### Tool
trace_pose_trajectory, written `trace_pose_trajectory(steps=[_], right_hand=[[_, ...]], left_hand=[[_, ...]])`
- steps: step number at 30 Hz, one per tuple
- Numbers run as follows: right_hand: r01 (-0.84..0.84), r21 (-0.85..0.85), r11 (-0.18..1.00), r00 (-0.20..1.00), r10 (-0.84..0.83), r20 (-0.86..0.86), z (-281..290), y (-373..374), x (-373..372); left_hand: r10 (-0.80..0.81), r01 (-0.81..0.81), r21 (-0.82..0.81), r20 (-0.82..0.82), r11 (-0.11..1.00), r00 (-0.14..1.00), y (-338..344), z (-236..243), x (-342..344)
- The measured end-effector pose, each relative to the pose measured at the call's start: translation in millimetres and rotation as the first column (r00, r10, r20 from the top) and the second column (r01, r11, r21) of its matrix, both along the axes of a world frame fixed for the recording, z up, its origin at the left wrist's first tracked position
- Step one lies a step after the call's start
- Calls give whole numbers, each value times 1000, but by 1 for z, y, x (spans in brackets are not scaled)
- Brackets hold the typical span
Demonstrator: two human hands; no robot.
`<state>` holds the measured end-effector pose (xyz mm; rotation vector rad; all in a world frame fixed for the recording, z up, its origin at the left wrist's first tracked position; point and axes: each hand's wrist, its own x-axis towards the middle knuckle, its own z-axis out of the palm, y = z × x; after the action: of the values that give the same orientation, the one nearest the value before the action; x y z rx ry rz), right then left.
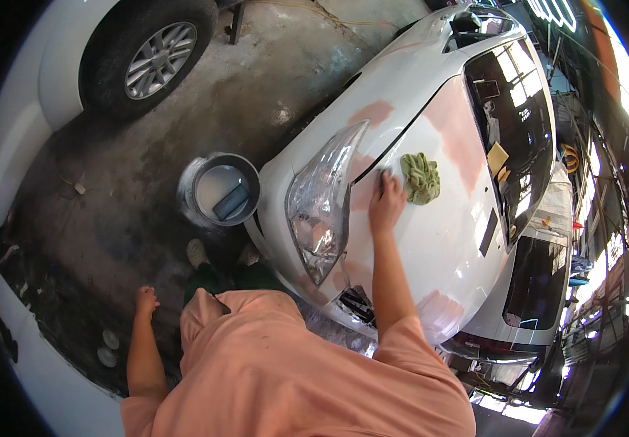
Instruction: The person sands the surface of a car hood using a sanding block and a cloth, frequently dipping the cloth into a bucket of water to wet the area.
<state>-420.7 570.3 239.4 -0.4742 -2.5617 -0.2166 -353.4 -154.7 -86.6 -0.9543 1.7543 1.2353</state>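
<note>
My right hand presses down on the white car's body, close to the panel gap behind the headlight. Under its fingertips shows a small dark grey piece, mostly covered, so its exact kind is unclear. Just beside these fingers lies a crumpled green cloth on the paintwork. Pinkish filler patches mark several spots on the car. My left hand hangs at my side over the floor, its fingers curled in and nothing visible in them.
A bucket of cloudy water with a dark block in it stands on the floor by the car's front. Another white vehicle's wheel is at the upper left. A white panel lies at the lower left.
</note>
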Motion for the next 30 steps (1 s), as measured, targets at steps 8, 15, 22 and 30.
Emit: trace_pose_trajectory(steps=[8, 15, 22, 30], right_hand=[[-61, -50, 997, 997, 63, 34, 25, 5, -7], [-139, -27, 990, 974, 141, 177, -5, -26, 44], [35, -6, 999, 999, -35, 40, -5, -6, 12], [44, -32, 999, 999, -43, 19, 31, 10, -25]], left_hand=[[-77, 77, -10, -3, 997, 997, -5, -3, -3], [-45, 46, -48, 22, 998, 999, 8, 5, -3], [-71, 71, -37, 14, 997, 997, 3, 4, -10], [-81, 82, -41, 14, 996, 997, -15, -11, -5]])
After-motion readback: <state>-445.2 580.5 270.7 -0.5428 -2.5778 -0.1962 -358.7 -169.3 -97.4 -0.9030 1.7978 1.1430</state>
